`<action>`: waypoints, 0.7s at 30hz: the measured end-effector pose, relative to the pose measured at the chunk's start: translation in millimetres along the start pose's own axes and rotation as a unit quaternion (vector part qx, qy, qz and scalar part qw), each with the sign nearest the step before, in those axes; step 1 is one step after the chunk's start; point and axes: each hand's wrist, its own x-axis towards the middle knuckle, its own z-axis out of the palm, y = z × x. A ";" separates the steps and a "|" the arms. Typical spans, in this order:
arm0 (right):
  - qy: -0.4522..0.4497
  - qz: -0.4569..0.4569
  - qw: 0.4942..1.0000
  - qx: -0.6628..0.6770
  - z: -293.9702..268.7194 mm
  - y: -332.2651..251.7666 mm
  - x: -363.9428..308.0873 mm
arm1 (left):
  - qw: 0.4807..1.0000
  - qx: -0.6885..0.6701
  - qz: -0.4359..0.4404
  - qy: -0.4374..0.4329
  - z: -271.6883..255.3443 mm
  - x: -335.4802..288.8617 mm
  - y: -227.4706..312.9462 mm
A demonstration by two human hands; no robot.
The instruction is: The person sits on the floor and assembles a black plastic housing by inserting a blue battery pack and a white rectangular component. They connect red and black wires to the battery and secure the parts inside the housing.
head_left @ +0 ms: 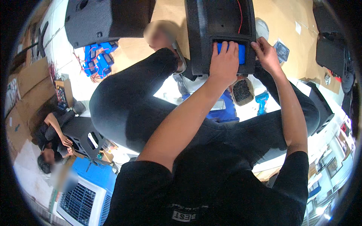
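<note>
In black box (198, 34), oblong blue block (241, 55); left fingers (224, 47) outstretched atop; right fingers (263, 43), grip unclear.

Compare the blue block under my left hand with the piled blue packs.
The blue block sits inside the black cabinet; the blue packs lie outside. The block appears single; the packs are several, jumbled. The left hand partly covers the block, not the packs. Both are blue.

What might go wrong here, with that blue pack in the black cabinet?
The left hand rests on the blue pack at its recess, so a fingertip might get pinched against the edge. The red wire runs toward that recess and could get trapped. The tub of small dark pieces near the black cabinet might spill if bumped.
</note>
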 end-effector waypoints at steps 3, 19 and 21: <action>-0.031 -0.064 0.990 -0.118 -20.2 -24.5 -23.7 | 1.000 -0.004 -0.007 0.000 8.1 -1.0 2.8; -0.003 -0.008 0.976 -0.217 -168.8 14.0 -188.0 | 0.999 0.015 0.003 -0.050 30.9 -9.9 4.1; 0.003 0.016 0.977 -0.211 -169.4 18.6 -192.0 | 0.998 0.012 0.010 -0.066 27.6 -8.4 2.1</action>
